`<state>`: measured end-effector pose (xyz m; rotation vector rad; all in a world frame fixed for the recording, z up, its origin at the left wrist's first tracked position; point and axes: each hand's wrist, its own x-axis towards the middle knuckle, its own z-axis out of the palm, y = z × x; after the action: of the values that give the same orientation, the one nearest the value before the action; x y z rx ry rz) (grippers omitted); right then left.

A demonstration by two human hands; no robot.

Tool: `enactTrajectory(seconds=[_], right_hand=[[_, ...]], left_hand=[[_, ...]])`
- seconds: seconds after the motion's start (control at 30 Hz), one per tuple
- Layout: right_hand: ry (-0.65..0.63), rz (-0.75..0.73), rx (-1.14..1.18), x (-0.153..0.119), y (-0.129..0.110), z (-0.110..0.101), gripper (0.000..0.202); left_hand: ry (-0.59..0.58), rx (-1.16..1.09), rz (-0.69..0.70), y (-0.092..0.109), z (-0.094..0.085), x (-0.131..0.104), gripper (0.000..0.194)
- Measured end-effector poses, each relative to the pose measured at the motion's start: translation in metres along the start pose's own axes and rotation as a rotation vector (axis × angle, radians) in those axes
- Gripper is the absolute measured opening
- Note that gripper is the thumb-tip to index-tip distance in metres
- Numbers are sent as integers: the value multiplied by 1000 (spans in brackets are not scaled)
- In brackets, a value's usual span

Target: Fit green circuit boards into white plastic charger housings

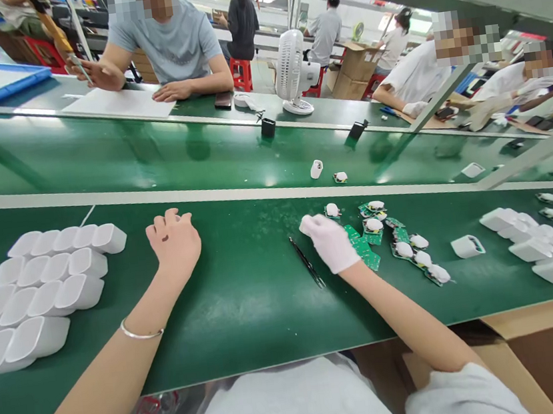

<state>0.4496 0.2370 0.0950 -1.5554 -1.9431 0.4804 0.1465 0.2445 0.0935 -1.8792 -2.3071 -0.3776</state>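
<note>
My left hand (175, 243) is bare, its fingers apart and slightly bent, with nothing visible in it. It is over the green tabletop, right of rows of white plastic housings (44, 282). A white glove covers my right hand (330, 242); its fingers are closed and turned away, so what they may hold is hidden. Black tweezers (306, 262) lie just left of that hand. Close on its right are bare green circuit boards (363, 247), partly behind the glove. Farther right lie several boards with round white parts (403, 250).
A conveyor belt (173, 149) runs beyond a pale rail, carrying a white housing (317, 169), a small board (340, 177) and black pieces. A single housing (467, 246) and stacked ones (546, 244) are at right. Co-workers sit opposite, near a white fan (290, 71).
</note>
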Motion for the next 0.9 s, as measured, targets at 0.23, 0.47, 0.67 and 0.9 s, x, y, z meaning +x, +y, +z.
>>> enactTrajectory(seconds=[0.23, 0.47, 0.67, 0.9], right_hand=[[-46, 240, 491, 21, 15, 2, 26], [-200, 291, 944, 23, -1, -16, 30], [-320, 322, 915, 35, -16, -7, 30], [-13, 219, 280, 126, -31, 55, 32]], left_hand=[[44, -40, -72, 3, 4, -4, 48], [-78, -136, -23, 2, 6, -1, 51], [-126, -316, 22, 16, 16, -7, 65], [-197, -471, 116, 18, 30, -8, 64]])
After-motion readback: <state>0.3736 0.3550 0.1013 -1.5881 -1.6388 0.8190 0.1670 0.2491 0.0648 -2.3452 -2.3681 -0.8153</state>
